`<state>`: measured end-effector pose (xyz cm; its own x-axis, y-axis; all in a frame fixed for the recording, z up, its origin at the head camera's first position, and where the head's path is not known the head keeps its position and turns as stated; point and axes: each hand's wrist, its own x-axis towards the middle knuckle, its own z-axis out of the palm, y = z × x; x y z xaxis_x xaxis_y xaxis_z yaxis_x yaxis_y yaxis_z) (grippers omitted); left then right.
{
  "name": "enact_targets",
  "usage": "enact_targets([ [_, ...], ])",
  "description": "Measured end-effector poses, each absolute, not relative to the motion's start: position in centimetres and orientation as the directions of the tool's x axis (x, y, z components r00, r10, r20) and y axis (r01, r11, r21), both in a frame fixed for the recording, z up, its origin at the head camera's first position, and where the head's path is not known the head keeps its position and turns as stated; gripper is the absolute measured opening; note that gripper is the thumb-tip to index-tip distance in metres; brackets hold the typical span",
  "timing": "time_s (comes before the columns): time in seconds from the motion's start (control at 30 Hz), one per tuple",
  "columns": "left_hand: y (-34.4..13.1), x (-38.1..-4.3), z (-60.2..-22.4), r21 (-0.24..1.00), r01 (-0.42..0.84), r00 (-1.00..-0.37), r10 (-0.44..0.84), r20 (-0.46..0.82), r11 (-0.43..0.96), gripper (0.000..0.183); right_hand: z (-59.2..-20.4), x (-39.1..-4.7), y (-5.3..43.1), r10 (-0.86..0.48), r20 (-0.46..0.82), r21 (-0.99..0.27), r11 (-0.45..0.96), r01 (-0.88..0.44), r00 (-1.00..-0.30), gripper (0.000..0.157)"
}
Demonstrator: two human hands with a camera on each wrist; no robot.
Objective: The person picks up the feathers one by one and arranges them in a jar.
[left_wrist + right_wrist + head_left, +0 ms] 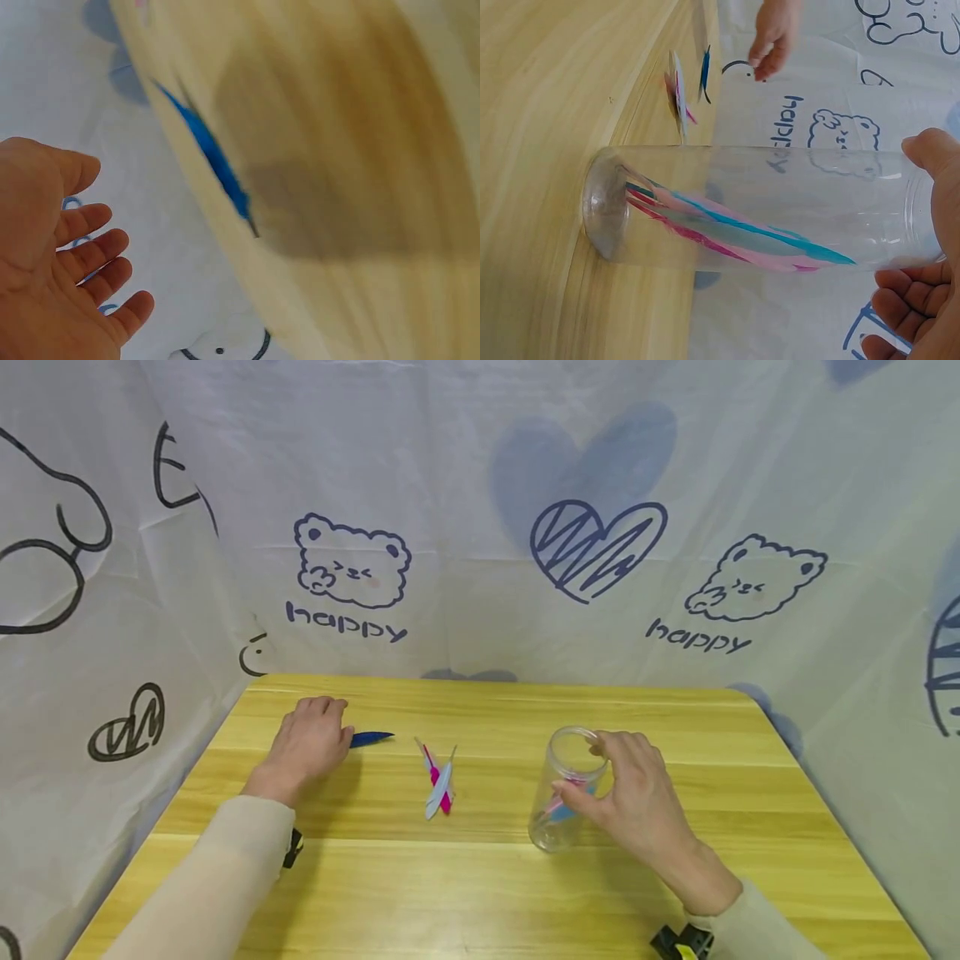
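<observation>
Behind everything, we see a printed cloth [465, 460] rising past the far edge of the wood-grain surface [465, 893]. Towards the right of that surface, our clear jar [555, 781] stands about upright without a lid. We judge it light, smooth and rather slippery, probably thin plastic, so a hold around its upper wall is steadiest. There, our right hand [641, 806] has it spanned between thumb and fingers near the rim, leaving the left part of the mouth unblocked.

Our left hand [311, 743], at the far left, is loosely spread and holds nothing; its wrist view shows bare board between it and the nearby blue feather [371, 739], whose quill end the hand hides in the head view.

Several pink and blue feathers [735, 229] lean inside the jar. Between the hands, a pale blue feather [439, 793] lies across a magenta feather [435, 775]; the overlap could drag one along with the other. All feathers should be almost weightless, with soft vanes that crease easily and may drift in a draught. We would pinch each by its stiffer quill, sparing the vane.
</observation>
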<state>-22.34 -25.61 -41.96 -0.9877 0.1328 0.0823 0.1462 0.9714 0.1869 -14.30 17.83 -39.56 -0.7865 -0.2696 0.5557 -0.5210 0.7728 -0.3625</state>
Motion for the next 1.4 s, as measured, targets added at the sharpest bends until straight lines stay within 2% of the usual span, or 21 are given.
enact_targets([
  [0.13, -25.8, -22.2, -42.9, 0.179, 0.150, -0.988, 0.151, 0.006, 0.972, 0.055, -39.5, -14.2, 17.9, -0.264, 0.549, -0.367, 0.777, -0.512, -0.793, 0.061],
  [0.4, -25.9, -21.9, -44.6, 0.139, 0.185, -0.979, 0.195, -0.062, 0.973, 0.067, -39.6, -14.1, 18.1, -0.268, 0.558, -0.352, 0.780, -0.517, -0.785, 0.059],
  [0.73, -26.2, -20.7, -45.8, 0.151, 0.162, -0.938, 0.199, -0.284, 0.975, 0.087, -39.6, -14.1, 18.0, -0.271, 0.574, -0.348, 0.773, -0.530, -0.773, 0.061],
  [1.13, -23.8, -18.3, -46.2, 0.106, 0.146, -0.951, 0.170, -0.260, 0.984, 0.091, -39.6, -14.0, 18.0, -0.270, 0.575, -0.352, 0.771, -0.531, -0.773, 0.061],
  [1.4, -20.9, -15.7, -45.5, 0.125, 0.151, -0.926, 0.184, -0.330, 0.981, 0.088, -39.7, -14.1, 18.1, -0.267, 0.573, -0.352, 0.773, -0.528, -0.775, 0.061],
])
